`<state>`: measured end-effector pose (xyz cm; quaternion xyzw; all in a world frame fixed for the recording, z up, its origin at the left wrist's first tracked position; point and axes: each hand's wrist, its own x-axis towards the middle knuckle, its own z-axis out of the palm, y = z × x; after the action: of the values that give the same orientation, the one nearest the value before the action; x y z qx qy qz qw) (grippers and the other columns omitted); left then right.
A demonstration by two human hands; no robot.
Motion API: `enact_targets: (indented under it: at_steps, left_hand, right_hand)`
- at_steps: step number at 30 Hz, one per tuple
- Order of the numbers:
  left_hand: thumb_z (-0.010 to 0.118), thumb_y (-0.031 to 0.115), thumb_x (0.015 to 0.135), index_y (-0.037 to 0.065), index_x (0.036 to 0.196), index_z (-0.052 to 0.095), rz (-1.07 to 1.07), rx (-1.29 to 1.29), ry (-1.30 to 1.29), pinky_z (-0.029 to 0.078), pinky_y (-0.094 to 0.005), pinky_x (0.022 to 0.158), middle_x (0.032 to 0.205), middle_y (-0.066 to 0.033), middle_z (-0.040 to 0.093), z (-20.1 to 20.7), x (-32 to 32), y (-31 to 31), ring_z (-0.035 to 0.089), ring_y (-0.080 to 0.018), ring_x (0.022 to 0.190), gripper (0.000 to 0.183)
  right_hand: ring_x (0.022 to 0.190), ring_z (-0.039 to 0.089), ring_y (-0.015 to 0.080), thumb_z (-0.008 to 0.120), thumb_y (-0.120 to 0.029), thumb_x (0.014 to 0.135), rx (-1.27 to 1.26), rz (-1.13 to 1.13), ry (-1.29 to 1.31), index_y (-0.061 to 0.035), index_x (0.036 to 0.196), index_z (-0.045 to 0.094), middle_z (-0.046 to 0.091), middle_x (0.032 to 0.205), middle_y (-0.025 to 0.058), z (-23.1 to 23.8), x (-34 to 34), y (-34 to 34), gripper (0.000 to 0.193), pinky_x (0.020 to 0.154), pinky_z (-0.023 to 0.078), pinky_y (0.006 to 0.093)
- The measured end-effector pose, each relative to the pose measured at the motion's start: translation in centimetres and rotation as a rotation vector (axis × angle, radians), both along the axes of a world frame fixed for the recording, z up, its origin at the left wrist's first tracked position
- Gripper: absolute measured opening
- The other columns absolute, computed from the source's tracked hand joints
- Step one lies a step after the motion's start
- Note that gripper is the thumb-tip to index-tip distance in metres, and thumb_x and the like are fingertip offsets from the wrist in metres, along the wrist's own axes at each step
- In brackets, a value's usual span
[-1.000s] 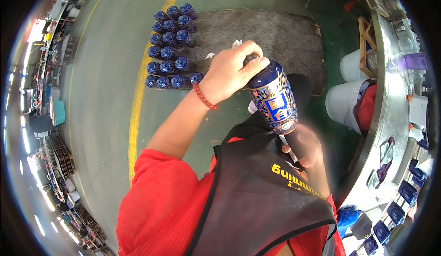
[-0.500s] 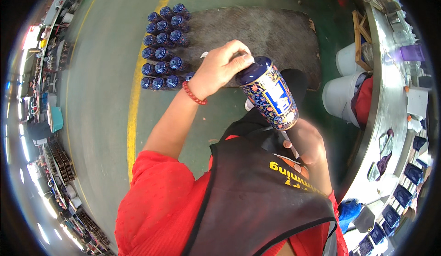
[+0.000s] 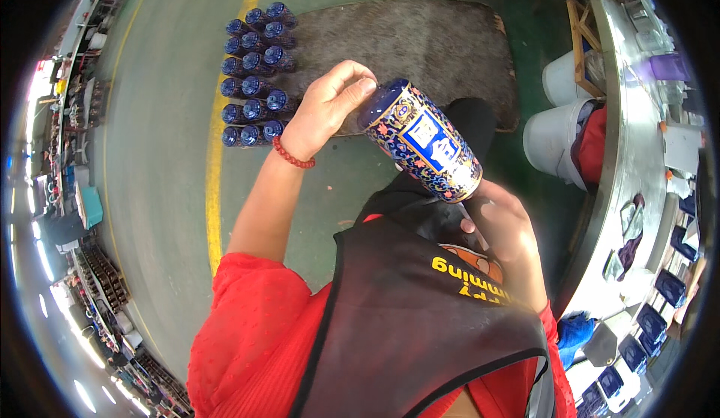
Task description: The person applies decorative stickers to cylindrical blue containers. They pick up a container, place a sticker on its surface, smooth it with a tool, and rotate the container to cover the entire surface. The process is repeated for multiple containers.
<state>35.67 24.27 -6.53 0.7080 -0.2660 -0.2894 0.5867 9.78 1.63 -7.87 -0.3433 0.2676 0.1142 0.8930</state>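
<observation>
A dark blue bottle with a colourful floral pattern and a blue panel lies tilted between my hands, its shoulder toward the upper left. My right hand supports it at the lower right end, fingers partly hidden behind. A thin pale strip or tool, too unclear to name, shows beside that hand's fingers. My left hand, a red bead bracelet at its wrist, is closed in a pinch right by the bottle's shoulder. Whatever may be between its fingertips is too small to make out.
Several blue bottles stand in rows on the left end of a worn, low board. White buckets and a wooden frame stand by a metal bench on the right. Several blue items lie along it.
The bottle has shifted slightly left and up and turned, showing more of its panel. My left hand has moved left with its fingertips farther from the bottle's top.
</observation>
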Motion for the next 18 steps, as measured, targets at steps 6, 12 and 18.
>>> enact_targets:
  at_steps: [6,12,18]
  left_hand:
    - [0.056,0.023,0.103,0.004,0.109,0.06,-0.003,0.001,-0.092,0.04,-0.02,0.073,0.093,0.0047,0.055,0.85,-0.35,0.01,0.046,-0.0034,0.082,0.02]
    - [0.056,0.025,0.103,0.005,0.109,0.06,0.031,0.003,-0.06,0.04,-0.0206,0.069,0.087,0.0053,0.055,0.92,-0.23,0.02,0.047,-0.0028,0.078,0.022]
    - [0.06,0.024,0.101,0.004,0.102,0.062,0.088,0.022,0.125,0.042,-0.02,0.066,0.085,0.0046,0.058,0.32,0.24,0.43,0.051,-0.0028,0.075,0.02]
  right_hand:
    - [0.085,0.059,0.0187,0.058,-0.004,0.083,-0.078,0.062,0.087,0.0062,0.136,0.053,0.061,0.119,0.012,0.85,0.45,0.0,0.054,0.079,0.052,0.0303]
    - [0.079,0.059,0.017,0.058,-0.004,0.084,-0.038,-0.018,0.039,0.0064,0.136,0.053,0.063,0.115,0.0112,0.19,0.39,0.59,0.054,0.073,0.052,0.0274]
    - [0.08,0.057,0.0173,0.054,-0.005,0.087,0.071,-0.018,-0.11,0.0079,0.135,0.052,0.063,0.114,0.0129,0.78,0.55,0.41,0.05,0.073,0.05,0.0279]
